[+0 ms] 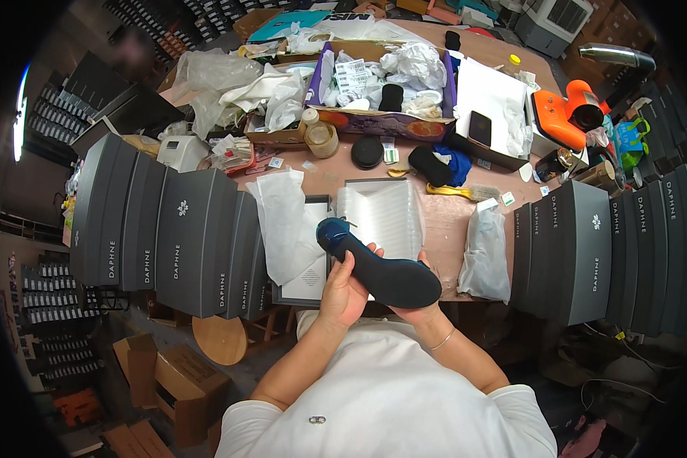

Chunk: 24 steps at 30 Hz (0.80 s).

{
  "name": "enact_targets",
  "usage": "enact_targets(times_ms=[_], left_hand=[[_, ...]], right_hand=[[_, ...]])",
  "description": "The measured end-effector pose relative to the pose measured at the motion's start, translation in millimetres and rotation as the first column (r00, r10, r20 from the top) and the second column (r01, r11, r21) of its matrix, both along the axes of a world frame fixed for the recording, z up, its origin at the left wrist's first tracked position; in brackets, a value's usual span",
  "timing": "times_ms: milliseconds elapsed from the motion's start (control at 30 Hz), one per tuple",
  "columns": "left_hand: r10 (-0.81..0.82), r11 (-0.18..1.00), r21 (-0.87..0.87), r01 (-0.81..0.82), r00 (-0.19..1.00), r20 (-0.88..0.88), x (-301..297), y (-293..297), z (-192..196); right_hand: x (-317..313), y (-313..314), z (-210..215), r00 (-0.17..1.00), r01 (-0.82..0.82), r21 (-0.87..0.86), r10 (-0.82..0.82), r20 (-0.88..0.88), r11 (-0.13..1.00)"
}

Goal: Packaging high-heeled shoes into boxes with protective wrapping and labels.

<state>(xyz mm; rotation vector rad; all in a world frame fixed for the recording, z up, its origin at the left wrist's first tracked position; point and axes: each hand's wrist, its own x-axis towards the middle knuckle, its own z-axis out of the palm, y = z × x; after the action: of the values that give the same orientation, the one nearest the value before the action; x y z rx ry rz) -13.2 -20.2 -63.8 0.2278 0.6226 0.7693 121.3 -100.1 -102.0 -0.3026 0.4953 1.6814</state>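
Observation:
A sandal with a black sole and a shiny dark blue heel part is held in both my hands, its sole turned up toward me. My left hand grips its narrow middle, near the heel end. Around the broad toe end is my right hand, with most of its fingers hidden behind the sole. Behind the sandal lies a sheet of white ribbed padding over a grey box. White tissue paper spreads from an open grey shoe box to the left. A white wrapped bundle lies to the right.
Grey shoe boxes stand in a row at left, with another row at right. Farther back are a yellow-handled brush, a glue bottle, a round black tin, a purple carton, a phone and an orange heat tool.

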Motion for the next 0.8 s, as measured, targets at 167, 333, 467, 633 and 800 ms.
enact_targets(times_ms=[167, 333, 467, 633, 800], left_hand=[[0.006, 1.0, -0.019, -0.006, 1.0, 0.004, 4, -2, -4], [0.028, 0.968, 0.252, 0.012, 0.987, -0.158, 4, -13, 5], [0.043, 0.975, 0.224, -0.008, 0.988, -0.151, -3, 3, 3], [0.198, 0.96, 0.228, -0.165, 0.971, -0.13, -34, 55, 2], [0.097, 0.962, 0.263, -0.076, 0.993, -0.066, -39, 82, 0]], right_hand=[[-2, 4, 12, 0.992, 0.052, 0.007, -0.052, 0.112, 0.999], [-5, 4, -4, 0.991, 0.005, -0.011, -0.003, 0.132, 1.0], [25, 33, -7, 0.617, -0.267, -0.069, 0.226, 0.754, 0.961], [150, 133, -51, -0.84, 0.038, 0.012, 0.025, 0.542, 0.999], [198, 169, -98, -0.973, 0.085, -0.385, 0.159, 0.166, 0.919]])
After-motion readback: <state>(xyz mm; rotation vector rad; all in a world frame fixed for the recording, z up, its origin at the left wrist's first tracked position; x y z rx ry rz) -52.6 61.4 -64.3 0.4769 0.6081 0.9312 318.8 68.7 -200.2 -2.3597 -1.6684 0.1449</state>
